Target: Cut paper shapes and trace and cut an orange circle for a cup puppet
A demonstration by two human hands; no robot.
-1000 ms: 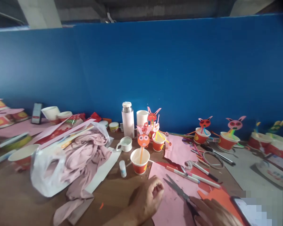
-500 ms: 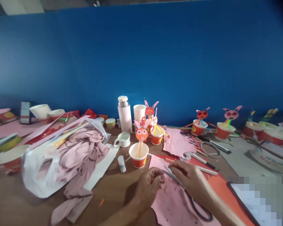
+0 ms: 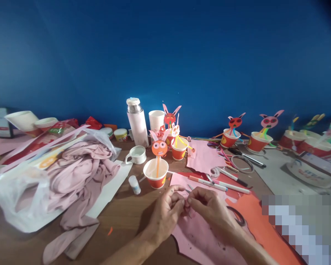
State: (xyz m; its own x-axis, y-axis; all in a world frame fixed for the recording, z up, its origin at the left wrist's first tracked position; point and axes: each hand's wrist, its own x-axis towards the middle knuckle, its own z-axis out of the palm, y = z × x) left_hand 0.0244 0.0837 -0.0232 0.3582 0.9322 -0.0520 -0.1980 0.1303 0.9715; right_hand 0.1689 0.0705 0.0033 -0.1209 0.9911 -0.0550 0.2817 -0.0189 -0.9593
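Note:
My left hand (image 3: 165, 209) and my right hand (image 3: 209, 204) meet above a pink paper sheet (image 3: 200, 239) with ragged edges. Thumbs and fingertips are pinched together, with a small dark pinkish bit between them, too small to name. Scissors lie on the sheet beneath my right hand; their black handle (image 3: 238, 216) shows at its right and the blade tips just beyond the fingers. Just past my hands stands a red and white paper cup (image 3: 157, 180) holding an orange paper rabbit head (image 3: 159, 148) on a stick.
Behind are a white flask (image 3: 138, 125), a white mug (image 3: 138, 155) and a small clear-topped tube (image 3: 134, 185). Markers (image 3: 208, 183) lie past the sheet, orange paper (image 3: 262, 224) at right. A plastic bag (image 3: 22, 202) and mauve cloth (image 3: 79, 173) fill the left. More figure cups (image 3: 230, 140) line the blue partition (image 3: 165, 55).
My right hand has come away from the scissors and joined my left hand in a pinch. The scissors have stayed on the pink paper. The view has shifted slightly right and down.

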